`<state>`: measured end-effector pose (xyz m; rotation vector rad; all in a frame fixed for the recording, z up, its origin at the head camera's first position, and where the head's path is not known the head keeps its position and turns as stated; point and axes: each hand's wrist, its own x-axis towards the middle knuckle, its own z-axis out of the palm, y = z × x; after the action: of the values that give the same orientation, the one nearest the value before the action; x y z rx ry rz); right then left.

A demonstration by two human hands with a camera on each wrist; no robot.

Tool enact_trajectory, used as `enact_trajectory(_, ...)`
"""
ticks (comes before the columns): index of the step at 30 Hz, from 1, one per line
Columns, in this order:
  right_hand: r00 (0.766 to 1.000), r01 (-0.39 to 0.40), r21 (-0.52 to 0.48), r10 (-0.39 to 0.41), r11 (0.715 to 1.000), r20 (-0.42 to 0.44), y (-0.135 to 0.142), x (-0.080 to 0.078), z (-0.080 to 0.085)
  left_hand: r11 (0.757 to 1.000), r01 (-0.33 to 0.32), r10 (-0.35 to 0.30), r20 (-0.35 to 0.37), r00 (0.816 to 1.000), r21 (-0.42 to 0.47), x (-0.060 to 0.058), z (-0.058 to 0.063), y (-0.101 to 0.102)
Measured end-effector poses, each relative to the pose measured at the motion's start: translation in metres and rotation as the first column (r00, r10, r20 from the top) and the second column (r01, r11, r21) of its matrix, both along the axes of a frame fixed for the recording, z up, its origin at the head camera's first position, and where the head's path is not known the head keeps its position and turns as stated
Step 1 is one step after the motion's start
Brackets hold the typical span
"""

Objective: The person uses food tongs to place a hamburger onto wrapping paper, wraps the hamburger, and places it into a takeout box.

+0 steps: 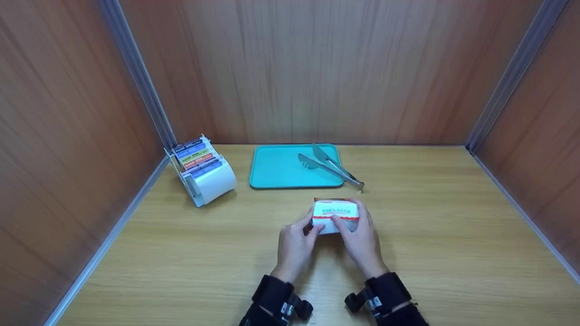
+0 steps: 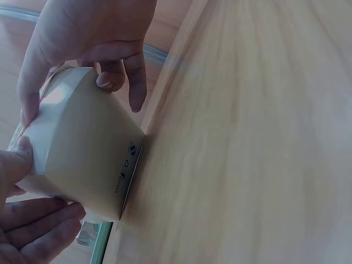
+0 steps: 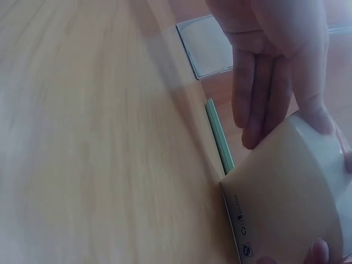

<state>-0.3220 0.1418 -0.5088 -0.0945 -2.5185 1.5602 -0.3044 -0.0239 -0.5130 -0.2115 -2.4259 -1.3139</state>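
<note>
Both hands hold a small paper box (image 1: 335, 213), white with a red stripe and green print. The left hand (image 1: 297, 242) grips its left side, thumb at the front edge. On the other side the right hand (image 1: 360, 240) holds the box, its thumb laid on the printed face. Plain cream cardboard with small dark marks shows on the box (image 2: 93, 148) in the left wrist view, its lower edge right at the tabletop. In the right wrist view, the left hand (image 3: 280, 55) has several fingers along the box (image 3: 286, 192).
Beyond the hands lies a teal tray (image 1: 276, 167). Metal tongs (image 1: 333, 168) rest across its right side, joint end past the rim. A white holder with coloured labels (image 1: 215, 181) stands at the back left. Wooden panels (image 1: 335, 72) enclose the table (image 1: 453, 226).
</note>
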Motion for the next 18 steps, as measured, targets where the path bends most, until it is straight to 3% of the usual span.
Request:
enact_trajectory(10, 0.997, -0.076, -0.065, 0.075, 0.995, -0.023, 0.0033, -0.0003, -0.0005, 0.999, -0.019, 0.019, 0.009, 1.000, 0.047, 0.0001, -0.0013, -0.0028)
enact_trajectory(14, 0.997, -0.072, -0.081, 0.069, 0.994, -0.033, 0.0042, 0.0003, -0.0006, 0.989, -0.019, 0.010, 0.062, 0.998, 0.149, -0.0025, -0.0017, -0.0041)
enact_trajectory(18, 0.998, -0.066, -0.090, 0.065, 0.994, -0.012, 0.0021, 0.0003, 0.0008, 0.949, -0.074, 0.035, 0.130, 0.991, 0.306, -0.0056, -0.0025, -0.0067)
